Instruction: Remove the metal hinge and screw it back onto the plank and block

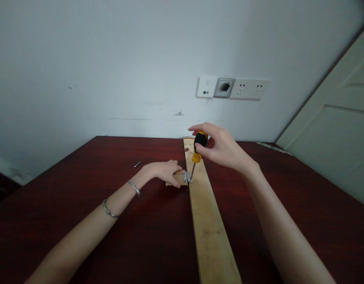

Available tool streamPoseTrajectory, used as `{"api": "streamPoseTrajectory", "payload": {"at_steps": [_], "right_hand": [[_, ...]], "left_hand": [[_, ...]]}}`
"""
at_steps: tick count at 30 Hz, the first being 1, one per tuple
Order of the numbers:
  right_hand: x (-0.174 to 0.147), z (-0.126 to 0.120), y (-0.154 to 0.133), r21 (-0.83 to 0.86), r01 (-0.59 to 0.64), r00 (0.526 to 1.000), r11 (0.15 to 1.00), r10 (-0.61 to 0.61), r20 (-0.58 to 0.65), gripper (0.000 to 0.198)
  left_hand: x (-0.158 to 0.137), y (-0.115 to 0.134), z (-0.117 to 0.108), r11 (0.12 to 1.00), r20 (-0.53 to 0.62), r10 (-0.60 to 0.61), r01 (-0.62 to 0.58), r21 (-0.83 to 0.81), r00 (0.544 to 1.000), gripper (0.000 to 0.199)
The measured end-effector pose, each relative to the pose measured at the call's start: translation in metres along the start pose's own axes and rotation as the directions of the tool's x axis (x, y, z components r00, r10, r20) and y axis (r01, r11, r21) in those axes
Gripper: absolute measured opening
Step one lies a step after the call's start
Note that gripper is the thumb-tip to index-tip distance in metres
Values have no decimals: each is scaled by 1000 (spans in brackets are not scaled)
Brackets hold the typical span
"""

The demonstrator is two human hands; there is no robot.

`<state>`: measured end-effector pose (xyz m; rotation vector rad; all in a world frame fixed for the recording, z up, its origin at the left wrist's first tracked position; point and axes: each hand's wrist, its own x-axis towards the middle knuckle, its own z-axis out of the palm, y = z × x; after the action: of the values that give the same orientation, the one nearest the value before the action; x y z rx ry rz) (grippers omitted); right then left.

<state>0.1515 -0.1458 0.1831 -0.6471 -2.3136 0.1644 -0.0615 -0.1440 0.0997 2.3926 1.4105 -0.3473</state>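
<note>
My right hand [219, 144] grips a screwdriver [200, 140] with a black and yellow handle. Its shaft slants down so that the tip meets a small silver hinge [187, 176] at its right leaf. That leaf rests on a long pale wooden plank [208, 221], while the other lies on a short wooden block [179, 178] against the plank's left edge. Fingers and thumb of my left hand [167, 172] close over the block, partly hiding it. Whether a screw sits under the tip is too small to tell.
The plank lies lengthwise on a dark red table [134, 236], its far end near the white wall. A small thin metal piece [137, 164] lies left of my left hand. Sockets [249, 89] sit on the wall, and a flat strip [273, 148] lies at the back right.
</note>
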Motion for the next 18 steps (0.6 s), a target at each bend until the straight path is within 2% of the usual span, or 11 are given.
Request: {"api": "streamPoseTrajectory", "payload": {"at_steps": [6,11,13,15,18], "right_hand": [[0,3,3,-102,-47,999,994,46,-9,37],[-1,0,2,3,-15,1000,1000,15,3,48],[-1,-1,1,9,-14,1000,1000,14,13,46],[-1,-1,0,-17,-20,1000,1000,20,23,44],[-1,0,0,-92,-33,999,995,35,24,52]], "left_hand": [[-2,2,-2,1000,4,-13,13,-2,1000,76],[-1,1,-1,1000,0,-6,6,-16,1000,71],[-1,0,0,1000,-3,-4,4,-22,1000,71],[-1,0,0,1000,0,-6,6,-24,1000,73],[-1,0,0,1000,2,-17,17,-18,1000,76]]}}
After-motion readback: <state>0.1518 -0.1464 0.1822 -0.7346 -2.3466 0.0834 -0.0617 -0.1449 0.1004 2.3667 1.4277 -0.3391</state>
